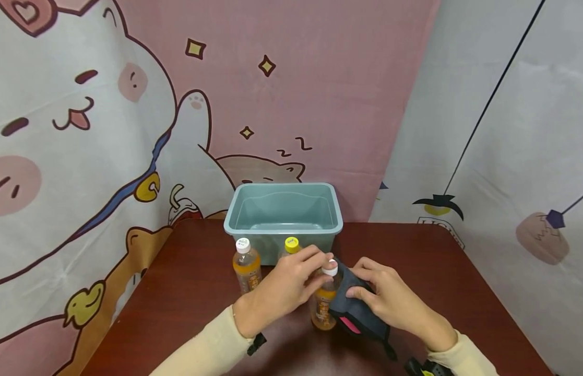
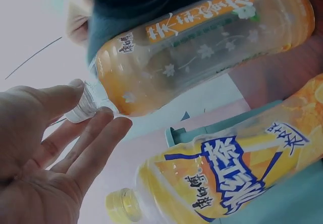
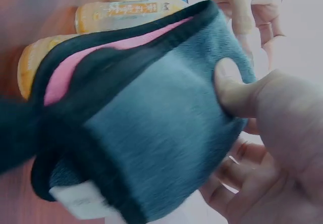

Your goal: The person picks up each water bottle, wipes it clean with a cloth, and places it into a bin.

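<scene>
Tabletop (image 1: 188,292): dark red-brown and smooth, with a pale glare toward the near middle.
Backdrop (image 1: 319,78): pink cloth rising behind the far edge, printed with yellow stars and, at left, a large white cat.
Right-hand sheet (image 1: 521,156): whitish, creased, crossed by a slanting black line.
Teal bin (image 1: 272,248): at the far edge, its open top upward.
White-capped bottle (image 1: 323,309): upright in front of the bin, toward its right.
Left hand (image 1: 291,277): nearly closed, thumb and fingers pinching that bottle's cap.
Grey pouch (image 1: 359,310): just right of the bottle, black-edged and pink inside.
Right hand (image 1: 387,297): partly closed, gripping the pouch between thumb and fingers.
Other bottles: a second white-capped one (image 1: 247,269) at left, a yellow-capped one (image 1: 292,245) between, partly hidden.
</scene>
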The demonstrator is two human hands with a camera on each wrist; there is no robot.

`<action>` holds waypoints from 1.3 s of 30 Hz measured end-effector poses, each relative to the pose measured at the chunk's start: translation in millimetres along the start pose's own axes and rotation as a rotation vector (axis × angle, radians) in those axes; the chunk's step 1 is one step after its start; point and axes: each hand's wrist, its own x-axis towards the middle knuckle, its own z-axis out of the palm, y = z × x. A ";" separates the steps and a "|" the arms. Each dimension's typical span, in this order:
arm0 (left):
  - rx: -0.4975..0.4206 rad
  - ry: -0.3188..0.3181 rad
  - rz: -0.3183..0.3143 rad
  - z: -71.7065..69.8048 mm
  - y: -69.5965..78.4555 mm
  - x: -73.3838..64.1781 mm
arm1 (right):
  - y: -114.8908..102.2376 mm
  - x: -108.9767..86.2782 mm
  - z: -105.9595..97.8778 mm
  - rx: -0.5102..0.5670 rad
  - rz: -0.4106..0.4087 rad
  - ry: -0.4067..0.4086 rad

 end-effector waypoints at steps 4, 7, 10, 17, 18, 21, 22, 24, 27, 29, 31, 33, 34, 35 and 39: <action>0.062 -0.049 -0.011 -2.2 2.0 0.5 | 8.4 -5.2 1.6 -0.024 0.054 -0.104; 0.093 -0.055 -0.010 -3.1 3.3 0.4 | 15.9 -7.3 7.0 -0.039 0.078 -0.188; 0.101 -0.049 -0.005 -3.8 4.0 0.2 | 22.0 -6.5 13.5 -0.046 0.094 -0.251; 0.098 -0.052 -0.015 -5.0 4.8 1.1 | 33.2 -4.1 25.5 -0.092 0.099 -0.327; 0.104 -0.050 -0.014 -4.8 4.8 1.0 | 34.6 -4.4 27.1 -0.094 0.096 -0.332; 0.112 -0.042 -0.012 -3.9 5.2 0.0 | 38.4 -6.1 32.3 -0.095 0.091 -0.349; 0.111 -0.041 -0.011 -3.6 5.5 -0.6 | 39.4 -7.0 34.1 -0.089 0.093 -0.357; 0.109 -0.039 -0.012 -2.8 6.2 -2.7 | 41.3 -9.6 37.8 -0.075 0.098 -0.377; 0.110 -0.041 -0.016 -2.1 7.1 -5.5 | 42.9 -12.7 42.0 -0.049 0.108 -0.399; 0.109 -0.039 -0.017 -1.9 7.7 -6.4 | 43.2 -14.1 43.8 -0.039 0.112 -0.402; 0.108 -0.037 -0.018 -1.6 8.3 -6.6 | 43.3 -15.0 44.4 -0.037 0.110 -0.397; 0.101 -0.033 -0.020 -1.3 8.2 -6.6 | 43.4 -15.2 44.3 -0.038 0.104 -0.392; 0.101 -0.031 -0.021 -0.9 8.2 -6.5 | 43.5 -15.2 44.1 -0.042 0.100 -0.389; 0.098 -0.030 -0.023 -0.5 8.0 -6.5 | 43.7 -15.1 43.6 -0.044 0.095 -0.386; 0.091 -0.022 -0.028 1.0 7.0 -5.4 | 44.3 -14.4 40.8 -0.040 0.083 -0.374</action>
